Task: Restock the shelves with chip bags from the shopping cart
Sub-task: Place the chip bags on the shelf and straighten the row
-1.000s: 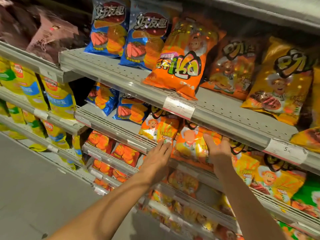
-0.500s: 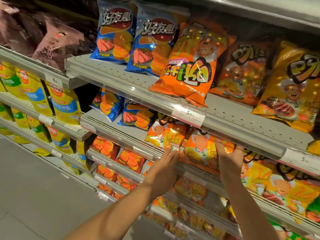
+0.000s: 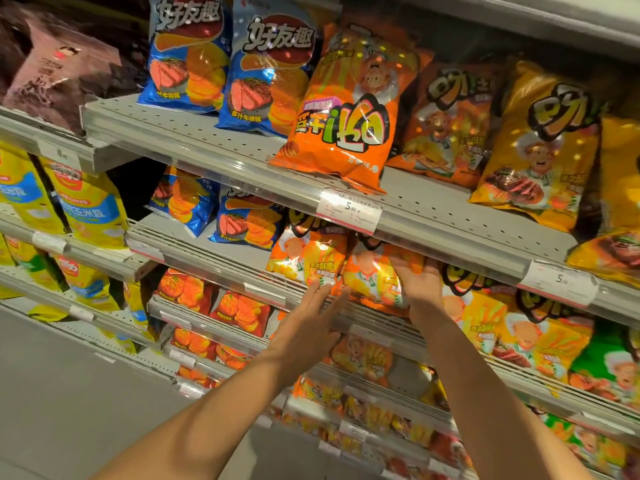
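Note:
An orange chip bag [image 3: 372, 277] stands on the second shelf [image 3: 221, 261], tucked under the upper shelf's price rail. My right hand [image 3: 420, 284] grips its right side, fingers reaching behind it. A matching orange bag [image 3: 306, 258] stands just to its left. My left hand [image 3: 311, 322] is open with fingers spread, its fingertips touching the lower edge of that left bag at the shelf's front rail. The shopping cart is not in view.
The upper shelf [image 3: 194, 140] holds blue chip bags [image 3: 188, 60], a large orange bag [image 3: 346, 109] leaning forward and yellow bags [image 3: 540, 147]. A price tag [image 3: 351, 211] hangs right above my hands. Yellow bags [image 3: 86, 209] fill the left unit. Grey floor [image 3: 69, 410] lies lower left.
My right hand has pushed the orange bag further back under the upper shelf. My left hand has stayed open at the shelf's edge. The view has moved closer and slightly left.

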A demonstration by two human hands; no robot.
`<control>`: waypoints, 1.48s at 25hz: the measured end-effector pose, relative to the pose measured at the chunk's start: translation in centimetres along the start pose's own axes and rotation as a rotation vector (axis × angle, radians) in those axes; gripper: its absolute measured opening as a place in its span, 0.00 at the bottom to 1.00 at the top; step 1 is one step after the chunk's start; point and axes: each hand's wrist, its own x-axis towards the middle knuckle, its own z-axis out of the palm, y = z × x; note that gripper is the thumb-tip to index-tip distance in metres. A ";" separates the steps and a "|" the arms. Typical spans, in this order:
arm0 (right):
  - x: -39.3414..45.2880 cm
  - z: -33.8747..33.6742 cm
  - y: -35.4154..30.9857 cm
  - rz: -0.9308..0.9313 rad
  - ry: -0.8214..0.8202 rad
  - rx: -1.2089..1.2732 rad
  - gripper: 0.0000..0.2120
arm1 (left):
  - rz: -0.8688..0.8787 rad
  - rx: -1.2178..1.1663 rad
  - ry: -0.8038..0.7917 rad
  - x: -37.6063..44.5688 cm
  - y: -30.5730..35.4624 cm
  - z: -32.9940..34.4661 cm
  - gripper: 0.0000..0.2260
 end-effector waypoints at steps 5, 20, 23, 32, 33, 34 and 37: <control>-0.2 -0.5 0.9 0.041 -0.285 0.024 0.11 | 0.070 0.151 0.065 0.6 -0.8 1.4 0.36; -4.7 1.2 1.8 0.008 -0.116 -0.582 0.38 | 0.311 0.461 0.499 1.5 0.1 3.1 0.36; -4.1 0.7 1.4 -0.004 -0.124 -0.741 0.40 | 0.229 0.661 0.203 1.4 0.6 3.6 0.36; -9.1 -3.8 1.0 -0.426 -0.245 -0.877 0.38 | -0.007 0.153 0.105 1.8 3.0 1.7 0.35; -9.7 -5.1 1.3 -0.468 -0.264 -0.841 0.38 | 0.060 0.154 0.187 2.0 4.1 1.9 0.34; -9.8 -6.6 1.7 -0.483 -0.292 -0.793 0.36 | 0.125 0.164 0.227 2.4 5.6 2.3 0.34; -9.9 -13.7 3.3 -0.462 -0.312 -0.679 0.33 | 0.104 0.128 0.125 4.6 9.9 3.5 0.35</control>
